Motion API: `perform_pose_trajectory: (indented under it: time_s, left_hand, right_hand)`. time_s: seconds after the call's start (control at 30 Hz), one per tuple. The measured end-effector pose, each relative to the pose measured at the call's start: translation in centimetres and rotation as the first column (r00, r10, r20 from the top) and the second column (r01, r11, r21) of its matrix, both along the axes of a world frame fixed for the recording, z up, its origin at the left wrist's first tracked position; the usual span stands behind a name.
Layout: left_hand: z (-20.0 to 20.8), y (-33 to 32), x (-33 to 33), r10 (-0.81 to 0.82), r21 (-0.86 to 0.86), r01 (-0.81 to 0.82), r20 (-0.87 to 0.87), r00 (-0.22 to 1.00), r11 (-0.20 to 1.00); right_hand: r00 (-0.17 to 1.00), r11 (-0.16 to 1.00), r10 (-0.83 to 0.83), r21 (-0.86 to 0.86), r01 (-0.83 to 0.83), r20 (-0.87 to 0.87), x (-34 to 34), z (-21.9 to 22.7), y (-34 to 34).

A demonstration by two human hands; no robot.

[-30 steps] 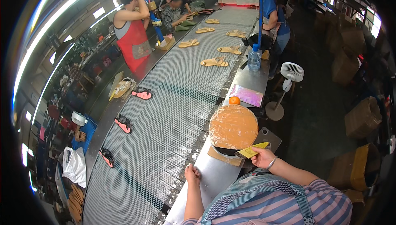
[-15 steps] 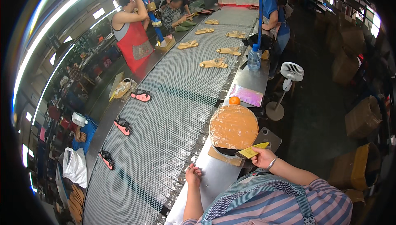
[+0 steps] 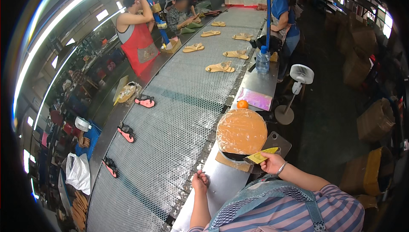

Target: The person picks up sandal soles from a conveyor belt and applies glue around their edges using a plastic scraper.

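My right hand (image 3: 272, 162) grips a flat yellow brush-like tool (image 3: 260, 156); its ragged dark edge reaches over the rim of a round tub. An orange lid (image 3: 242, 131) wrapped in clear film leans back over this tub, with a dark gap below it. Palm up, my left hand (image 3: 200, 181) hovers by the metal ledge (image 3: 220, 180) with fingers curled in; anything inside them is too small to make out. Beside both hands runs a mesh conveyor belt (image 3: 170, 142), carrying black-and-pink sandals (image 3: 126, 133) on its left edge and several tan sandals (image 3: 220, 67) farther up.
An orange fruit (image 3: 242, 104), a shiny pink pouch (image 3: 254, 99) and a water bottle (image 3: 262, 59) line the ledge. A phone (image 3: 279, 143) lies right of the tub. A white fan (image 3: 301, 74) stands to the right. Co-workers stand or sit along both sides of the belt.
The sandals have shifted slightly toward me along the belt. My left hand's fingers have curled in more. My right hand keeps the yellow tool in nearly the same place.
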State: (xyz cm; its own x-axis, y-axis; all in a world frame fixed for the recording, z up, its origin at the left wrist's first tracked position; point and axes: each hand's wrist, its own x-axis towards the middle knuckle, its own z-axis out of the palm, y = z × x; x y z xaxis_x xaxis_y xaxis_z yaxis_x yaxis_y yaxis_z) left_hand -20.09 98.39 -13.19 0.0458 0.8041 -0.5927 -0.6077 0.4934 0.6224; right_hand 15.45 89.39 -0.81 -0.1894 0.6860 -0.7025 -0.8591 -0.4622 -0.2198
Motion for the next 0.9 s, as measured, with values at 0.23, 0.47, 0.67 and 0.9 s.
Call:
perform_pose_trajectory:
  time_s: [0.23, 0.47, 0.67, 0.9]
  left_hand:
    - [-0.1, 0.1, 0.7, 0.032, 0.04, -0.031, -0.039, 0.999, 0.999]
    - [0.0, 0.4, 1.1, 0.02, 0.038, -0.017, -0.105, 0.994, 0.999]
    - [0.4, 0.6, 1.7, 0.036, 0.034, -0.031, -0.145, 0.989, 0.999]
    - [0.1, 1.0, 1.9, -0.032, 0.082, 0.047, -0.17, 0.985, 0.996]
  right_hand:
    - [0.999, 1.0, -0.016, 0.013, 0.016, 0.027, 0.0, 0.7, 0.2]
    - [0.999, 1.0, -0.026, -0.002, 0.026, 0.031, 0.5, 0.4, 0.5]
    - [0.999, 0.999, -0.033, -0.014, 0.033, 0.015, 0.7, 0.4, 0.7]
    - [1.0, 1.0, -0.021, 0.011, 0.021, 0.022, 1.0, 0.5, 0.9]
